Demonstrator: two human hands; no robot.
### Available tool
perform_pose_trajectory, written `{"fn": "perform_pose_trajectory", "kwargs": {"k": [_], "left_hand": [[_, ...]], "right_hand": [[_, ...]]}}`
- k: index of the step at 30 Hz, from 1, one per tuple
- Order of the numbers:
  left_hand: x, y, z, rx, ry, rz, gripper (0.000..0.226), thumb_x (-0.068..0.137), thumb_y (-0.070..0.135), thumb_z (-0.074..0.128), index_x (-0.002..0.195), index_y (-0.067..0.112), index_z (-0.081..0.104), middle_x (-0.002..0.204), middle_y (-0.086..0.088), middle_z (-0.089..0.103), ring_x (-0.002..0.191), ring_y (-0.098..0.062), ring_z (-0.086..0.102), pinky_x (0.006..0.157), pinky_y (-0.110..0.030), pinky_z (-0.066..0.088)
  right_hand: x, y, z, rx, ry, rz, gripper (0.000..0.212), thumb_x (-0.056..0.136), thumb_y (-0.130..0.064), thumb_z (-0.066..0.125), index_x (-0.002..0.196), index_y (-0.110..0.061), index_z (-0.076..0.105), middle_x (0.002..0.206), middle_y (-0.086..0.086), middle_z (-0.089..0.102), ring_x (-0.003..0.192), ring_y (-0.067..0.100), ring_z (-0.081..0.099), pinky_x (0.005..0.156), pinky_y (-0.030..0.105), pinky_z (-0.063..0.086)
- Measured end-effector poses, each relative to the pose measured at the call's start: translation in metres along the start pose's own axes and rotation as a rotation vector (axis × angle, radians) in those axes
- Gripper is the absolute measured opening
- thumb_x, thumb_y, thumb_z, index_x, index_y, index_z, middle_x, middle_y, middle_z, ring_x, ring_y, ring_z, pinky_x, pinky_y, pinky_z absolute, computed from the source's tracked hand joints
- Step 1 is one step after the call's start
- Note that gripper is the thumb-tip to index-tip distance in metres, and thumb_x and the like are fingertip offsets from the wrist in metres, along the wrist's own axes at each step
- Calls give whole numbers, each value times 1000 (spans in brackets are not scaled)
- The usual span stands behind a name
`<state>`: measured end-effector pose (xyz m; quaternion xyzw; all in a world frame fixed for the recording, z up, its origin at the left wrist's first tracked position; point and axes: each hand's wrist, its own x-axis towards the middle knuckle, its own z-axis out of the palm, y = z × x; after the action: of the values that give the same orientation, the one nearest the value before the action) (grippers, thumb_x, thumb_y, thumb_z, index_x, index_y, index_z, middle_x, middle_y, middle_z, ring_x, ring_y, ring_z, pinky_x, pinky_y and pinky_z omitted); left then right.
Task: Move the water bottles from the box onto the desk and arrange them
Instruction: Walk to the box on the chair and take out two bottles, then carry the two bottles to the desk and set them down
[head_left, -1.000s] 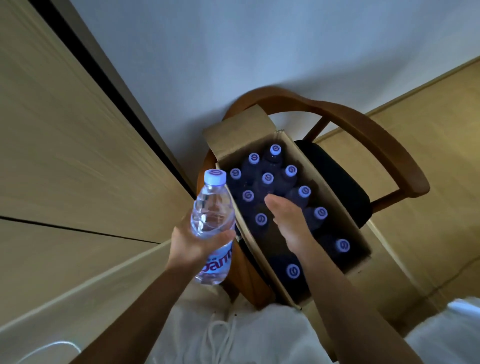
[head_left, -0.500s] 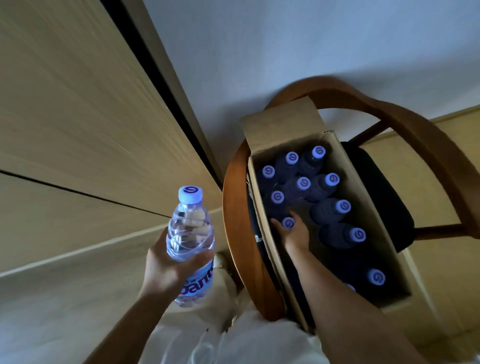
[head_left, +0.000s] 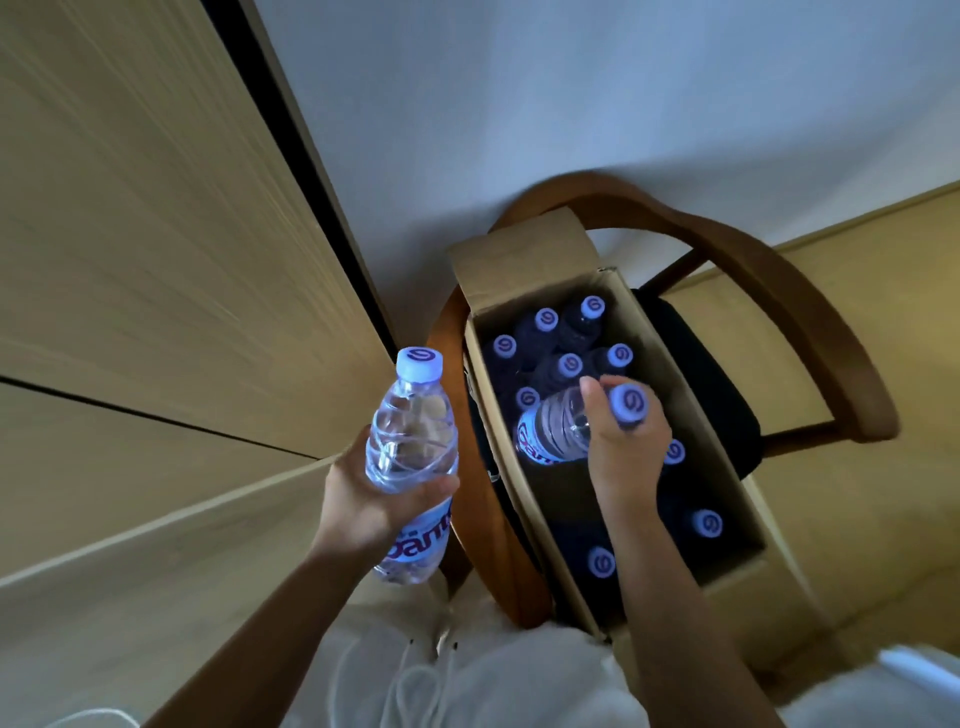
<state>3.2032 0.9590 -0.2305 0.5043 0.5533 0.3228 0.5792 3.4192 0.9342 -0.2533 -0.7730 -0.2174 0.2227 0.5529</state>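
The left hand (head_left: 374, 499) is holding a clear water bottle (head_left: 410, 467) around its middle. The fingers are curling round it. This bottle is standing almost upright, with its pale purple cap on top, and it is staying in the air just beside the box, on the left side of it.

The right hand (head_left: 626, 447) is gripping a second bottle (head_left: 558, 426) near its neck. This bottle is tilting, with its cap (head_left: 628, 402) pointing up and to the right and its label end pointing down to the left. It is hanging over the open cardboard box (head_left: 524, 260), above the other bottles.

More bottles (head_left: 569, 366) are standing in the box, and their purple caps are showing from above. They are sitting close together at the far end, and a few are standing at the near end.

The box is sitting on a wooden chair (head_left: 779, 291) with a dark seat. A light wooden table (head_left: 130, 260) is stretching out on the left.
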Motion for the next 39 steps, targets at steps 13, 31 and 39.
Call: {"fn": "perform_pose_trajectory", "kwargs": {"k": [13,31,39], "left_hand": [[-48,20,-48,-169,71,132,53,43,31,81,90,9,66,80,1,75,72,-14,71,62,-23,53],[-243,-48,-213,-483,1001,173,49,40,30,77,85,14,64,70,4,72,61,-9,66,57,-21,53],[-325,-72,-354,-470,1207,207,54,38,31,80,88,17,65,76,1,73,68,-15,67,64,-28,55]], "right_hand": [[-76,-101,24,127,-545,-331,23,74,-23,62,73,1,60,67,9,62,66,19,60,63,20,48],[-303,-136,145,6,-1352,-680,19,71,-14,60,66,5,57,64,16,61,64,27,57,61,28,45],[-468,-154,229,73,-1591,-744,13,70,-13,60,66,-1,59,64,4,62,56,5,53,57,11,41]]}}
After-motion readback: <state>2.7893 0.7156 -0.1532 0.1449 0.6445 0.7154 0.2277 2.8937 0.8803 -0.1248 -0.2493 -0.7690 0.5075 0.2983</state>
